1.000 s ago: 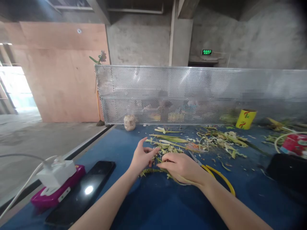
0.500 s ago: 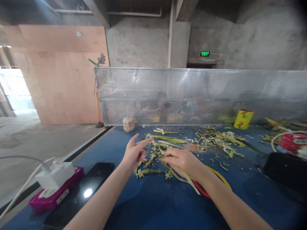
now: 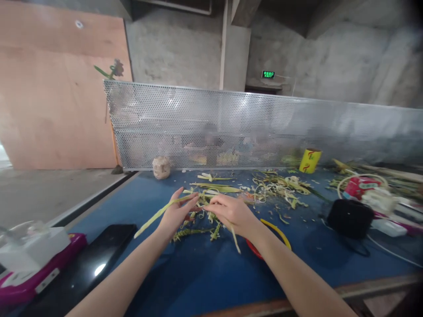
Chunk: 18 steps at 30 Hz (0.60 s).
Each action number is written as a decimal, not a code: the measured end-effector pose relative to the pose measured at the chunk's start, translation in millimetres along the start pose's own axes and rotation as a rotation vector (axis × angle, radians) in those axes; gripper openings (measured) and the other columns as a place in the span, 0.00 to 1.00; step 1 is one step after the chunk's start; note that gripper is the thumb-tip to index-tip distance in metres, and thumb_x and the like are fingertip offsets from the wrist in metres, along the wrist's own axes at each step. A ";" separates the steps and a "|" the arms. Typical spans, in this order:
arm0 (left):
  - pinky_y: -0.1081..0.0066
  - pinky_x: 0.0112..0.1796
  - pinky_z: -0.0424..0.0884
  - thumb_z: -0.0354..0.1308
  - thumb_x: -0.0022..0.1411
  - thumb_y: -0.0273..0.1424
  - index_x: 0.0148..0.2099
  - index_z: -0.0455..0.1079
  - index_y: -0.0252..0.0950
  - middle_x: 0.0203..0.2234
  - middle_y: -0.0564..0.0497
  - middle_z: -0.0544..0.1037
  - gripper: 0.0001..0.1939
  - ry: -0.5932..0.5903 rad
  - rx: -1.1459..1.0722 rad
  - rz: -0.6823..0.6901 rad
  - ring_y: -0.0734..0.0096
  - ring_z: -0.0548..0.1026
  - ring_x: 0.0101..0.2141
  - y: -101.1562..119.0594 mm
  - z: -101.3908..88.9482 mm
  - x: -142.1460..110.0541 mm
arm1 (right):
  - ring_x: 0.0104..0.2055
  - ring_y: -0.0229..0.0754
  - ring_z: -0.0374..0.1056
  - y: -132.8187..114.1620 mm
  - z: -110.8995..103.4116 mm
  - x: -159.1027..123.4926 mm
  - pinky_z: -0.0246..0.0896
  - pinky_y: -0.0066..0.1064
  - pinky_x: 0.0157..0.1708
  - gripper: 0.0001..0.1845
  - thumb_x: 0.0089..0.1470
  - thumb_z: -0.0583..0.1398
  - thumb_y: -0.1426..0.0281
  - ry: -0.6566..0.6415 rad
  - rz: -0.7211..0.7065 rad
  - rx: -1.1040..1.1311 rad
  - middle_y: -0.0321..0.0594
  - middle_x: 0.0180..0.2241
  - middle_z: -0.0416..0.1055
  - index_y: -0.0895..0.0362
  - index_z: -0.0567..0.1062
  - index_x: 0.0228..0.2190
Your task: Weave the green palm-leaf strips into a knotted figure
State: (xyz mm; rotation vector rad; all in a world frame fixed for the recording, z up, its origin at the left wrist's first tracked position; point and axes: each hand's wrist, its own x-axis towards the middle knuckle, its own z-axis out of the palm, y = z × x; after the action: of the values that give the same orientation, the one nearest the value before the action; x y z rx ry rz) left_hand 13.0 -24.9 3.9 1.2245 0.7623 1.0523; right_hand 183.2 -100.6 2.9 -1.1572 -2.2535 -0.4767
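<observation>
My left hand [image 3: 178,213] is over the middle of the blue table, its fingers pointing away from me toward the right hand. A long pale-green leaf strip [image 3: 153,222] passes through its fingers and trails down to the left. Just to the right, my right hand [image 3: 234,215] is closed, fingertips pinched together. A narrow pale strip [image 3: 235,241] sticks out below it toward me. The fingertips of both hands almost meet, and what lies between them is partly hidden. Beneath the hands lie green plant stalks with small buds [image 3: 191,233].
Plant scraps [image 3: 280,187] litter the blue table [image 3: 194,281]. A yellow roll [image 3: 310,160], a whitish lump [image 3: 161,167] and a perforated metal screen [image 3: 165,119] stand behind. A phone [image 3: 109,246] and power strip [image 3: 42,275] lie left; yellow-and-red rings [image 3: 280,235] and a black box [image 3: 350,219] right.
My view has turned right. The left hand, earlier spread with its fingers raised, now has a leaf strip in it. The right hand stays pinched, now closer to the left.
</observation>
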 end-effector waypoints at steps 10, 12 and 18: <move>0.70 0.33 0.75 0.65 0.45 0.24 0.59 0.50 0.36 0.46 0.39 0.72 0.41 -0.071 0.008 -0.005 0.68 0.77 0.32 0.5 5.7 -7.1 | 0.43 0.37 0.65 -11.3 7.1 7.8 0.62 0.30 0.42 0.11 0.57 0.51 0.71 0.037 0.069 0.235 0.40 0.40 0.70 0.55 0.72 0.38; 0.72 0.34 0.75 0.64 0.45 0.23 0.59 0.50 0.36 0.47 0.39 0.71 0.41 -0.071 -0.027 -0.002 0.68 0.77 0.34 1.6 6.1 -8.6 | 0.43 0.37 0.65 -9.8 9.8 7.7 0.61 0.31 0.44 0.10 0.55 0.53 0.72 0.080 0.110 0.303 0.40 0.39 0.70 0.54 0.73 0.37; 0.70 0.37 0.74 0.61 0.46 0.19 0.60 0.48 0.35 0.48 0.38 0.70 0.40 -0.102 -0.099 0.001 0.65 0.76 0.38 2.1 5.1 -8.9 | 0.44 0.40 0.64 -5.6 17.0 7.7 0.60 0.37 0.46 0.08 0.51 0.57 0.70 0.141 0.251 0.463 0.39 0.38 0.68 0.50 0.76 0.34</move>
State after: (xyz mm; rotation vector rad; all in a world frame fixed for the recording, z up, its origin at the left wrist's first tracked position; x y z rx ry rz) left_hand 13.9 -35.0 6.4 1.1848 0.6243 1.0088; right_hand 169.5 -89.8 -6.0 -1.0973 -1.9227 0.0632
